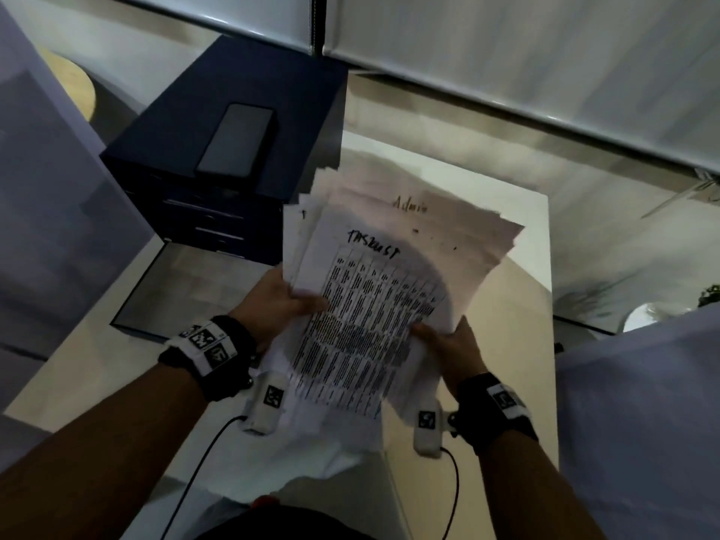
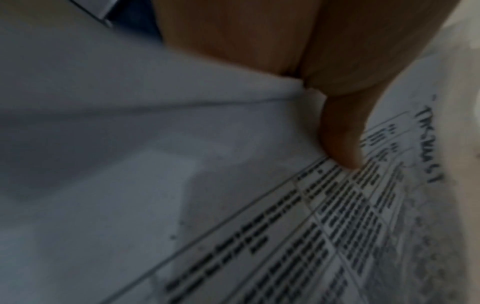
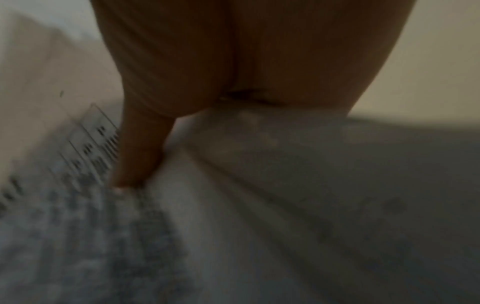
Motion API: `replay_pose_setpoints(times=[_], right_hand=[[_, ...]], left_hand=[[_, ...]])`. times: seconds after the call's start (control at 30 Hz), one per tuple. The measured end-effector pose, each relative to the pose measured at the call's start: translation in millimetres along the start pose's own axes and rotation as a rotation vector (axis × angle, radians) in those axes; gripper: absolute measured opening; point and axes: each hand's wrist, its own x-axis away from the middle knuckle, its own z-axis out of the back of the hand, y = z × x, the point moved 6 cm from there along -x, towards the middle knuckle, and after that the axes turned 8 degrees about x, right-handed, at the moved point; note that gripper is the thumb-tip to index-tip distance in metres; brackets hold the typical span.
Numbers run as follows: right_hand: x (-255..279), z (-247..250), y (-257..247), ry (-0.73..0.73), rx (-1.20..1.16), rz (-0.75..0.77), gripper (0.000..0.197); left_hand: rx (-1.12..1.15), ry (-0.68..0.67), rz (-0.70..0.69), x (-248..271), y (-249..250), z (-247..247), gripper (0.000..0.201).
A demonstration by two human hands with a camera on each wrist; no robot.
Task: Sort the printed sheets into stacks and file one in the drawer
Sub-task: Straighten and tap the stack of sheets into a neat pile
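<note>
A loose, fanned stack of printed sheets (image 1: 374, 290) is held up over the white table (image 1: 518, 305). The top sheet carries a table of dark text and a handwritten heading. My left hand (image 1: 284, 302) grips the stack's left edge, thumb on top (image 2: 340, 139). My right hand (image 1: 448, 341) grips the right lower edge, thumb (image 3: 137, 156) pressed on the print. Behind the top sheet another sheet (image 1: 420, 216) shows a handwritten word. A dark blue drawer cabinet (image 1: 218, 157) stands to the left, its lowest drawer (image 1: 187, 290) pulled open.
A black phone-like slab (image 1: 237, 140) lies on top of the cabinet. A round wooden stool (image 1: 74, 83) sits at far left. White window blinds (image 1: 506, 52) run along the back. Cables trail from both wrist cameras toward me.
</note>
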Motion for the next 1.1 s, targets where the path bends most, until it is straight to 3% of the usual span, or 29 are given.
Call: replay_pose_setpoints(times=[0.1, 0.17, 0.27, 0.4, 0.5, 0.67, 0.77, 0.83, 0.93, 1.0, 1.1], right_hand=[[11, 20, -48, 0.146, -0.02, 0.12, 0.04], [21, 26, -67, 0.19, -0.052, 0.195, 0.022], [31, 27, -66, 0.222, -0.045, 0.206, 0.026], [33, 26, -60, 0.279, 0.017, 0.229, 0.033], [33, 27, -68, 0.347, -0.008, 0.24, 0.031], [45, 31, -92, 0.364, 0.057, 0.368, 0.031], [54, 35, -114, 0.407, -0.014, 0.484, 0.048], [57, 36, -128, 0.42, -0.155, 0.523, 0.054], [57, 35, -140, 0.472, -0.202, 0.545, 0.041], [56, 38, -139, 0.525, -0.207, 0.529, 0.024], [58, 40, -138, 0.547, -0.213, 0.517, 0.025]], left_hand=[[-0.04, 0.062, -0.131, -6, 27, -9, 0.048], [-0.088, 0.106, -0.235, -8, 36, -16, 0.04], [-0.134, 0.12, -0.289, -7, 26, -20, 0.039], [-0.116, 0.046, -0.225, -10, 2, -24, 0.06], [-0.172, 0.079, -0.286, -9, 14, -31, 0.043], [-0.097, 0.059, -0.341, -6, 26, -28, 0.032], [-0.058, 0.063, -0.343, -4, 30, -23, 0.061], [-0.024, 0.055, -0.341, -5, 35, -24, 0.059], [-0.064, -0.051, -0.386, -10, 43, -34, 0.043], [-0.047, -0.057, -0.371, -14, 39, -33, 0.053], [-0.016, 0.011, -0.304, -19, 28, -24, 0.064]])
